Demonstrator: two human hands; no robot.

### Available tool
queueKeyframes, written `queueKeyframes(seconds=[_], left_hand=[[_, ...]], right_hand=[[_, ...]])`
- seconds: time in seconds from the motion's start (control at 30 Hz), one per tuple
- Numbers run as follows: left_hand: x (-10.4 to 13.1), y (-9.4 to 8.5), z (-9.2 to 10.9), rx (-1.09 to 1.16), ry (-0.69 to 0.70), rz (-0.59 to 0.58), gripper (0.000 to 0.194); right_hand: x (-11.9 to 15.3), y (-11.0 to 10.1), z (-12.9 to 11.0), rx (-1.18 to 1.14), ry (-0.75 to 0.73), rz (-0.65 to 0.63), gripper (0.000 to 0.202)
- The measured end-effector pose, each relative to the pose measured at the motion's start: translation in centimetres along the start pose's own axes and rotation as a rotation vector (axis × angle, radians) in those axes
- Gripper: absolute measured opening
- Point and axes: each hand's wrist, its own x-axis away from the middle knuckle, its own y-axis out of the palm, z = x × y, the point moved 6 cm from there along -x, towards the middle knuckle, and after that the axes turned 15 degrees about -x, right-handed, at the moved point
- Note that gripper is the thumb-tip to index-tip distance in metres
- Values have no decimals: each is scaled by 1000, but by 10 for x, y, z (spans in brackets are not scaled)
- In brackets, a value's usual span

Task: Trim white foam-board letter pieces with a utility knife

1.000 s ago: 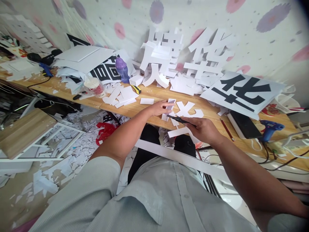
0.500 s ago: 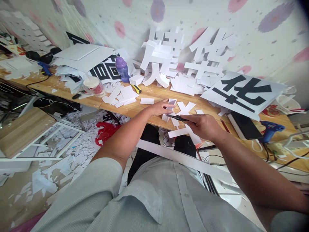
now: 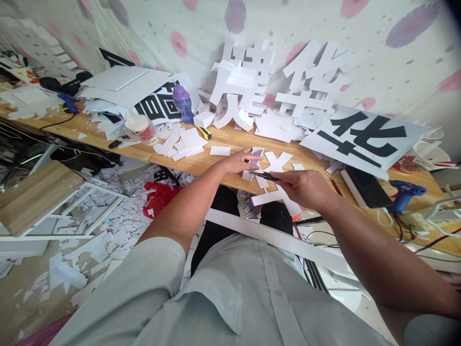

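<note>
A white foam-board cut-out character (image 3: 276, 163) lies flat on the wooden bench (image 3: 230, 139) near its front edge. My left hand (image 3: 240, 161) presses on the cut-out's left part, fingers spread over a small white piece. In my right hand (image 3: 304, 188) is a thin black craft knife (image 3: 264, 176), its tip pointing left onto the cut-out just below my left fingers. A long white strip (image 3: 273, 238) lies across my lap below the bench.
Tall white cut-out characters (image 3: 281, 81) lean on the wall. A printed black-character sheet (image 3: 363, 137), a black phone (image 3: 365, 187) and a blue glue gun (image 3: 405, 192) are on the right. A purple bottle (image 3: 183, 103), cup (image 3: 140, 127) and yellow knife (image 3: 203, 132) sit left. Scraps cover the floor.
My right hand with the knife has moved slightly up and left along the cut-out. The left hand stays pressed in place.
</note>
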Motion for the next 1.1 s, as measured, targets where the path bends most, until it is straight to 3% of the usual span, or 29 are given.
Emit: queueKeyframes(seconds=[0.3, 0.7, 1.1], left_hand=[[1, 1, -1, 39, 4, 24, 79], [-4, 4, -4, -5, 32, 13, 75], [12, -7, 7, 40, -27, 40, 70]], right_hand=[[1, 11, 3, 19, -6, 27, 35], [-2, 6, 5, -22, 12, 9, 36], [2, 11, 5, -38, 25, 22, 36]])
